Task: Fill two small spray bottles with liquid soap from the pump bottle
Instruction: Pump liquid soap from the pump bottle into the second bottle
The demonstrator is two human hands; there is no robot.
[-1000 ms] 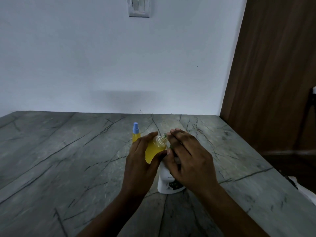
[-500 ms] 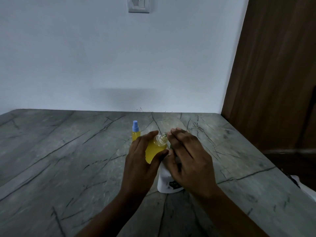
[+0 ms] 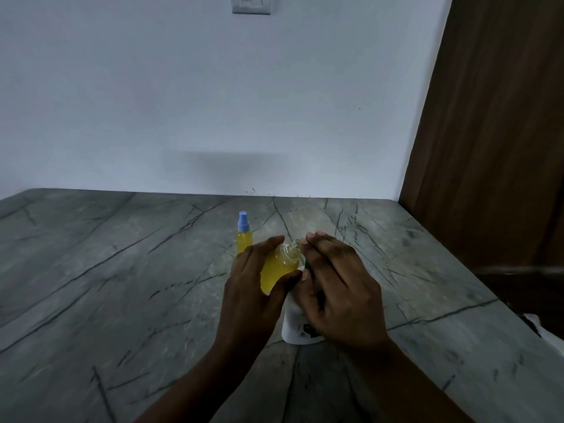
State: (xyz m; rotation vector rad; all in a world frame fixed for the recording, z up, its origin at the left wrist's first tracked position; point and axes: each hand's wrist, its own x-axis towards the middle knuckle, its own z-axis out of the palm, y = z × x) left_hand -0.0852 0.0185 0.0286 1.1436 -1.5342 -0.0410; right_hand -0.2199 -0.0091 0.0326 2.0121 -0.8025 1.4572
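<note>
1. As I watch the head feed, the pale wall [image 3: 183, 102] fills the far half of what I see.
2. Below it, the grey veined countertop [image 3: 122, 285] runs from the wall to the near edge.
3. At the right stands a brown wooden panel [image 3: 494, 148].
4. My operator's right hand [image 3: 338, 288] lies over the top of the pump bottle, fingers fairly straight and laid flat, gripping nothing I can make out.
5. Just left of it, the left hand [image 3: 250, 288] wraps the open spray bottle between thumb and fingers.
6. Only the white pump bottle [image 3: 294, 325]'s lower body shows. It stands upright on the counter near centre, below both hands.
7. Yellow liquid nearly fills the open spray bottle [image 3: 279, 267]. It tilts right, its clear neck close to the right fingertips.
8. The capped spray bottle [image 3: 244, 236], yellow with a blue top, stands upright just beyond the left hand.
9. One switch plate [image 3: 251, 4] sits high on the wall.
</note>
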